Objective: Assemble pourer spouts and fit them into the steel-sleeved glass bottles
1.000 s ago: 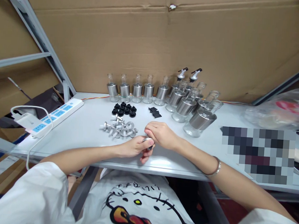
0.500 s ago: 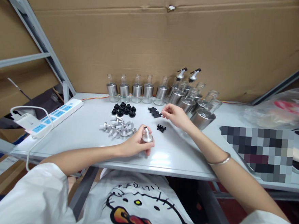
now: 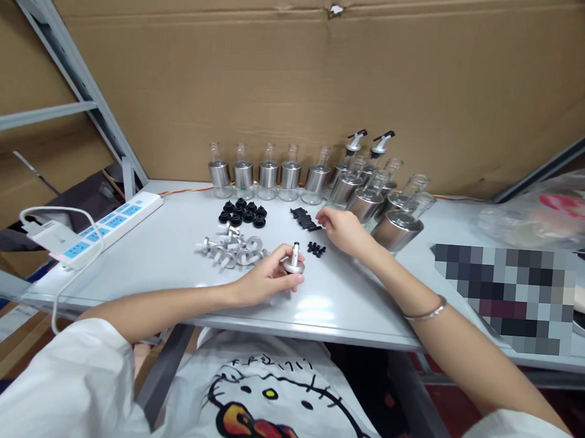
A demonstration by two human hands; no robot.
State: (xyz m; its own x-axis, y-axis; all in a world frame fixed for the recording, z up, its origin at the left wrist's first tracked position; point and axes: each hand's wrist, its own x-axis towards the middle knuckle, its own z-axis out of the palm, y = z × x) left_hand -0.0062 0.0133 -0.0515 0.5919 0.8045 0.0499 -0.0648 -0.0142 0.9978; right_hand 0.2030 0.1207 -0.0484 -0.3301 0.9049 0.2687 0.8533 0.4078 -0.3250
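My left hand [image 3: 276, 274] is closed around a silver pourer spout [image 3: 294, 262], held upright above the table with a small black part at its tip. Beyond it, my right hand [image 3: 342, 229] has its fingertips together at the right edge of a small pile of flat black levers [image 3: 302, 218]. Whether a lever is between those fingers I cannot make out. Tiny black plugs [image 3: 316, 249] lie between the two hands. Several loose silver spouts [image 3: 230, 251] lie left of my left hand, and black stoppers [image 3: 243, 211] are grouped behind them.
Several glass bottles with steel sleeves [image 3: 290, 177] line the back by the cardboard wall. More bottles [image 3: 397, 227] cluster behind my right forearm; two carry pourers [image 3: 382, 144]. A white power strip [image 3: 114, 226] is at left, a plastic bag [image 3: 548, 207] at right.
My left hand has shifted slightly right and turned, so the spout now stands more upright. My right hand's fingertips remain at the lever pile, where one lever at the edge shows more clearly.
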